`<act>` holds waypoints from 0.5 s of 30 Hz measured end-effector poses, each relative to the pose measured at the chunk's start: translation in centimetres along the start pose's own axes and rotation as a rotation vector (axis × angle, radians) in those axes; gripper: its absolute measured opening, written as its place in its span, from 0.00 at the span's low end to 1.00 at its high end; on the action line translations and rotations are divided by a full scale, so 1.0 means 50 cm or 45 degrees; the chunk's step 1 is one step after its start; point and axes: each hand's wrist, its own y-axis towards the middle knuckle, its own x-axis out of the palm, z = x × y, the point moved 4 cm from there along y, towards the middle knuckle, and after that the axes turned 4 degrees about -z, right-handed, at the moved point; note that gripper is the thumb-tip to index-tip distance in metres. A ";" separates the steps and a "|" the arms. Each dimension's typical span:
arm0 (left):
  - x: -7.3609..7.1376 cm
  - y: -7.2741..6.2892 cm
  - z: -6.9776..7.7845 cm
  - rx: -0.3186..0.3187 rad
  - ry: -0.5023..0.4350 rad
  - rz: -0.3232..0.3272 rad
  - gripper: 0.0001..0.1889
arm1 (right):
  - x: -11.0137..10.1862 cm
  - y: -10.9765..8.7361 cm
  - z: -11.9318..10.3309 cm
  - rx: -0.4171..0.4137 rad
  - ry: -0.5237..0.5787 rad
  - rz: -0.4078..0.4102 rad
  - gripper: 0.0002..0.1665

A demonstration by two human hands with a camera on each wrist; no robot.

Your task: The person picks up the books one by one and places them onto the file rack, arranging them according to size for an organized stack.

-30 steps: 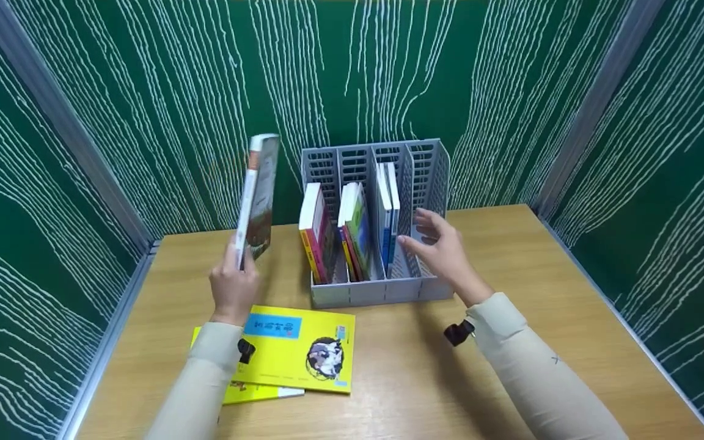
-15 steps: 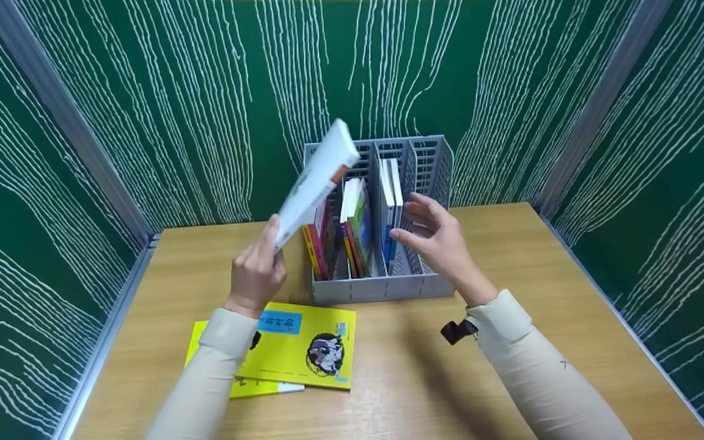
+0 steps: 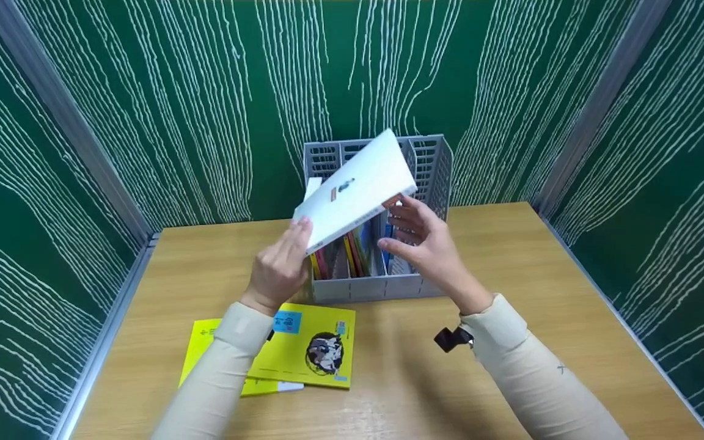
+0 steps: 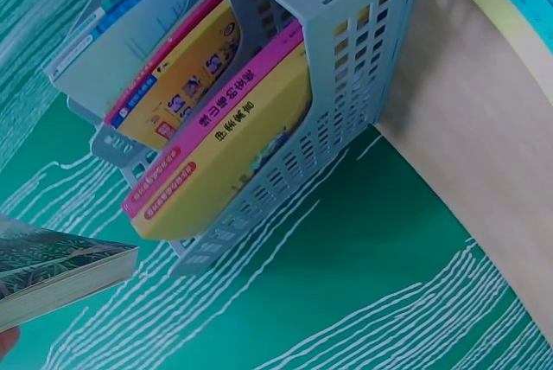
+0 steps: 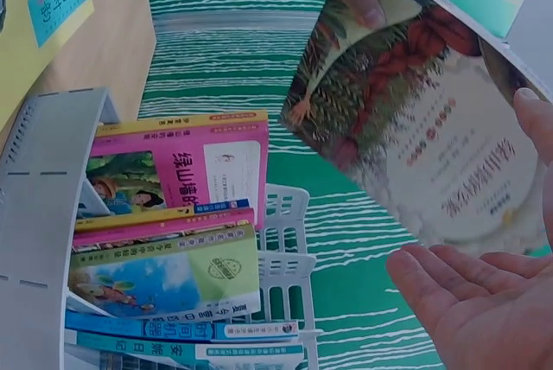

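My left hand [image 3: 280,266] grips one end of a paperback book [image 3: 361,186], tilted in the air above a grey book organizer [image 3: 367,290]. Its white back faces up in the head view, while the right wrist view shows an illustrated cover [image 5: 432,128] with a braid and plants. Close to the book's other end is my right hand [image 3: 428,247], fingers spread and loosely bent, thumb apart from them; whether it touches the book is unclear. Several books [image 5: 164,275] stand upright in the organizer, partly hidden by the held book in the head view.
Two yellow books [image 3: 303,360] lie overlapped on the wooden table [image 3: 388,379], in front of the organizer and partly under my left forearm. Green walls [image 3: 205,110] with white wavy lines close in the back and sides.
The book has swung from upright at the left to a flatter tilt over the organizer, its far end now by my right hand. My left hand moved right; the right shifted slightly left.
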 end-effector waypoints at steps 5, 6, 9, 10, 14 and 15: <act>0.009 0.004 0.018 0.095 0.050 -0.004 0.16 | 0.015 -0.010 -0.002 -0.039 0.065 -0.033 0.48; 0.010 0.005 0.021 0.116 0.063 -0.009 0.16 | 0.018 -0.012 -0.002 -0.042 0.079 -0.037 0.49; 0.014 0.008 0.032 0.164 0.092 -0.016 0.14 | 0.024 -0.017 -0.002 -0.048 0.132 -0.053 0.53; 0.015 0.010 0.036 0.174 0.098 -0.018 0.12 | 0.025 -0.019 -0.002 -0.044 0.145 -0.049 0.54; 0.022 0.014 0.051 0.208 0.121 -0.019 0.12 | 0.029 -0.025 -0.002 0.017 0.161 -0.022 0.54; 0.024 0.015 0.054 0.215 0.129 -0.020 0.13 | 0.030 -0.026 0.000 0.040 0.161 -0.008 0.53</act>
